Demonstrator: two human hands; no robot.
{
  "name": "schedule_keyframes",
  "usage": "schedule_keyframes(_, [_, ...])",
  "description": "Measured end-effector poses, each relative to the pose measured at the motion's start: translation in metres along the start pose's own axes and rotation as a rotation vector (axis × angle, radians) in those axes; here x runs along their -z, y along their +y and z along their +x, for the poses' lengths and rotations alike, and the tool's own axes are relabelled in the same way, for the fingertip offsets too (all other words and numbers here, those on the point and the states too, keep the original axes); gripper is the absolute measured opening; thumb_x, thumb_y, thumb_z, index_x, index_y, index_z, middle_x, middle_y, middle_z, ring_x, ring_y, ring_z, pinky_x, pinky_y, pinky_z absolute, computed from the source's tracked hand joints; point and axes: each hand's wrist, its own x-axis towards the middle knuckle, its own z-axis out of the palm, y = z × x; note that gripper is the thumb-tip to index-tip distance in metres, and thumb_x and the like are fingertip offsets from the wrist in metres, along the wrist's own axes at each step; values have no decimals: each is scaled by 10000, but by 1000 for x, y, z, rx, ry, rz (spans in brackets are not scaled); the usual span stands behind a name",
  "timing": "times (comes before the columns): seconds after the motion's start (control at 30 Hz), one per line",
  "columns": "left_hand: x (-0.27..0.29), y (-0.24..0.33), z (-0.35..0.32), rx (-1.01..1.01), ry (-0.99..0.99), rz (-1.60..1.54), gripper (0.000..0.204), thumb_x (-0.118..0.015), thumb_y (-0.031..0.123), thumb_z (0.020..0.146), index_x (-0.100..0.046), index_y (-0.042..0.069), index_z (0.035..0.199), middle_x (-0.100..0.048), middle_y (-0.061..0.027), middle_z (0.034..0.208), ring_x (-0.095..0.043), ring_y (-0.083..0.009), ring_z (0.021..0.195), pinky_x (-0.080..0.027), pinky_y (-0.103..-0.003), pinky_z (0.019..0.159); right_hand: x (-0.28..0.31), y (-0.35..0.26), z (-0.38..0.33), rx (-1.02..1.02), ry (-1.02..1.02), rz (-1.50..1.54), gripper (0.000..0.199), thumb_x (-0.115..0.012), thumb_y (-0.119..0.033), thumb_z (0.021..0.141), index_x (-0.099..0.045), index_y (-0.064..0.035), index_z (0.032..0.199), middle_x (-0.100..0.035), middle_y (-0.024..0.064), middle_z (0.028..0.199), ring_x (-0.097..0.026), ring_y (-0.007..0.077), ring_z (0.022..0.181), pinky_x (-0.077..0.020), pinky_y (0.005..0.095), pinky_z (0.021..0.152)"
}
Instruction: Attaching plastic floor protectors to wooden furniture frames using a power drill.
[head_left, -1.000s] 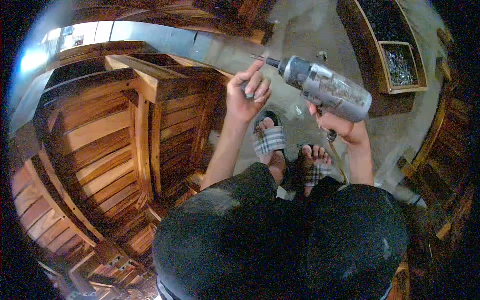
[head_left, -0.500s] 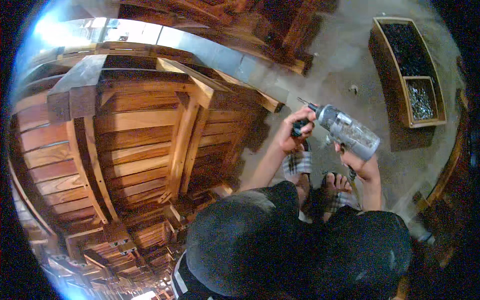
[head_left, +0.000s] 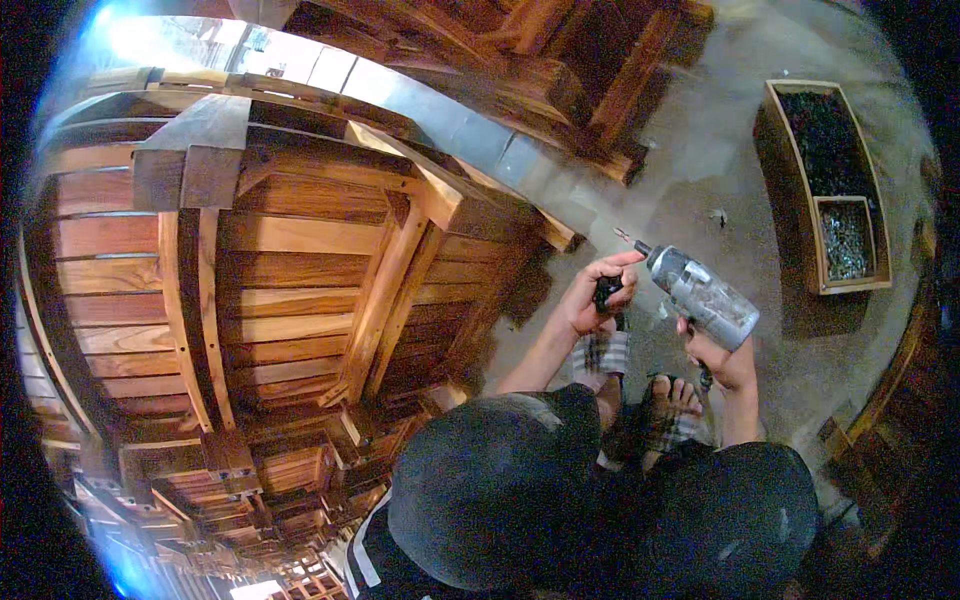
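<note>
My right hand (head_left: 722, 358) is wrapped round the grip of a silver, scuffed power screwdriver (head_left: 705, 302). Its bit (head_left: 628, 240) points up and to the left, and a cord or hose hangs below the grip. My left hand (head_left: 600, 292) is curled around a small black clump (head_left: 607, 292), which looks like loose screws but is too dark to make out surely. The left index finger stretches toward the driver's nose, just below the bit. Both hands are above the floor, in front of my feet.
A long wooden box (head_left: 822, 190) on the floor at the right holds black small parts, with shiny ones in its nearer compartment. A large slatted wooden frame (head_left: 290, 280) stands at the left. More wooden frames (head_left: 540, 90) lie at the far side. My sandalled feet (head_left: 672, 400) are below.
The whole view has shifted, so the box and frames sit lower in it. The left fingers have drawn slightly back from the driver's nose, leaving the bit more visible. Both grasps stay the same.
</note>
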Motion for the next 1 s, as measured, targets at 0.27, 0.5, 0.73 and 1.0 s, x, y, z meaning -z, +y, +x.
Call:
schedule_keyframes(0.27, [-10,-10,-1,-3,64,-5,319,-492,196,870,-490,8,1128,-520,-25,746,-419,-97,456,-326,-219,387,-4,6,-7,63,61,141,405,-592,27,622,-578,-3,1026,-604,46,806,-516,80,569,-390,220,445])
schedule_keyframes(0.5, [18,-15,14,2,-34,-220,333,-497,109,740,-482,38,1065,-478,-38,849,-418,-115,532,-333,-233,419,0,11,-2,-47,47,43,413,-631,-6,629,-602,-26,1040,-644,40,902,-617,151,787,-494,298,729])
schedule_keyframes(0.73, [35,-25,17,24,53,3,401,-507,198,860,-457,38,1225,-586,-70,1062,-473,-112,547,-383,-211,394,5,37,4,176,-55,-151,502,-582,60,542,-552,17,1040,-590,81,847,-567,164,766,-462,263,611])
schedule_keyframes(1.0, [28,-28,-2,-1,44,-96,311,-479,140,879,-530,-32,1132,-624,-112,866,-509,-120,502,-439,-205,426,-23,8,-18,-36,55,101,364,-600,51,576,-544,-6,931,-568,61,794,-525,126,604,-418,239,463])
